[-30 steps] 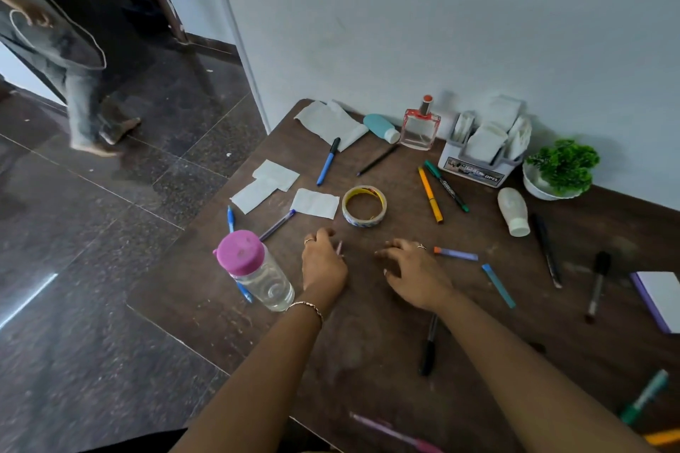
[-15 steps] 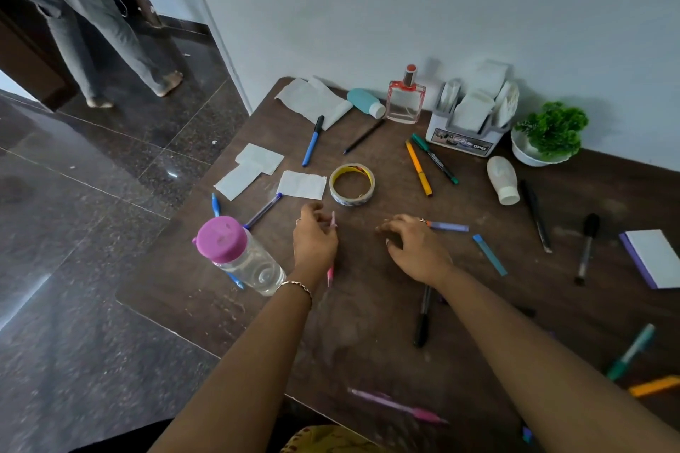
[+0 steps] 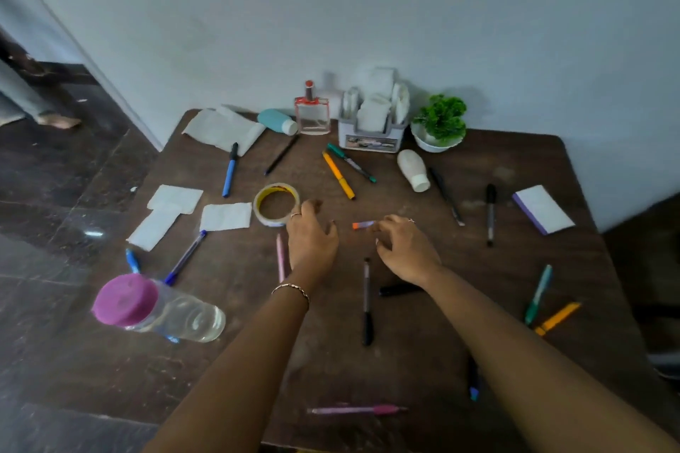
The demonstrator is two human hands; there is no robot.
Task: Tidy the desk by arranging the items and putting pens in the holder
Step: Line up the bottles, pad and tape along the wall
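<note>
Several pens lie scattered on the brown desk [image 3: 423,324]. My left hand [image 3: 311,237] hovers with spread fingers beside the tape roll [image 3: 276,204] and holds nothing. A pink pen [image 3: 280,257] lies on the desk just left of that hand. My right hand [image 3: 404,246] has curved fingers whose tips touch the end of a purple pen with an orange tip [image 3: 362,224]; the rest of that pen is hidden under the fingers. The white pen holder [image 3: 369,142] stands at the back by the wall, stuffed with white papers. A black pen [image 3: 367,302] lies between my forearms.
A clear bottle with a purple lid [image 3: 125,300] is at the front left. Paper pieces [image 3: 226,216], a blue pen [image 3: 230,169], an orange pen [image 3: 338,175] and a green marker [image 3: 351,162] lie mid-desk. White bottle [image 3: 414,169], potted plant [image 3: 438,121] and notepad [image 3: 542,208] are at the right.
My left hand let go of the pink pen, which now lies on the desk, and moved toward the tape roll. My right hand moved onto the purple pen. The camera tilted forward.
</note>
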